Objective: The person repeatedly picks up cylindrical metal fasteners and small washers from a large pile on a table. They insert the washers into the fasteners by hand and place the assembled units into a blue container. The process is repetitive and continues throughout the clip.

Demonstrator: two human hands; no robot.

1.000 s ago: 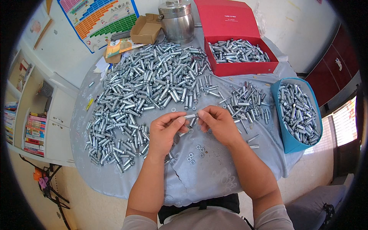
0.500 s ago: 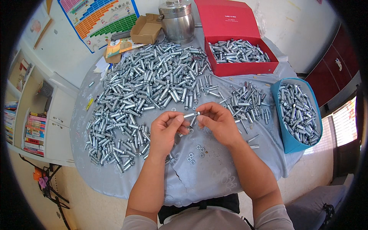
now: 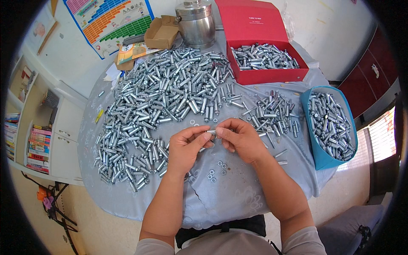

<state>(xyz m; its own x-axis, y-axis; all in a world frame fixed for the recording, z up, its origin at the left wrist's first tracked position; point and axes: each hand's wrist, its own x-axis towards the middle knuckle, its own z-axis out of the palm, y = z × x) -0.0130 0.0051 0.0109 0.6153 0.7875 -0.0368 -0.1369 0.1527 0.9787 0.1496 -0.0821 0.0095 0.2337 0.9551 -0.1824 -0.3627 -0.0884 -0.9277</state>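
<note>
Over the middle of the table my two hands meet fingertip to fingertip around a small silver expansion bolt point(image 3: 211, 132). My left hand point(image 3: 188, 145) pinches one end between thumb and fingers. At the other end my right hand point(image 3: 236, 137) has its thumb and forefinger closed on the bolt, the other fingers curled beneath. Most of the bolt is hidden by the fingers. Loose hex nuts point(image 3: 211, 171) lie on the cloth just below the hands. A big heap of expansion bolts point(image 3: 170, 85) spreads to the left and beyond, and a smaller pile of bolts point(image 3: 275, 111) lies right of my right hand.
A red box point(image 3: 272, 77) with its lid up holds bolts at the back right. A blue fabric bin point(image 3: 321, 158) full of bolts stands at the right edge. Behind the heap are a steel pot point(image 3: 196, 27) and a cardboard box point(image 3: 160, 36). Grey cloth point(image 3: 238, 199) covers the table.
My hands have drawn closer together, and the fingers now cover more of the bolt. The right hand has turned slightly; the piles look unchanged.
</note>
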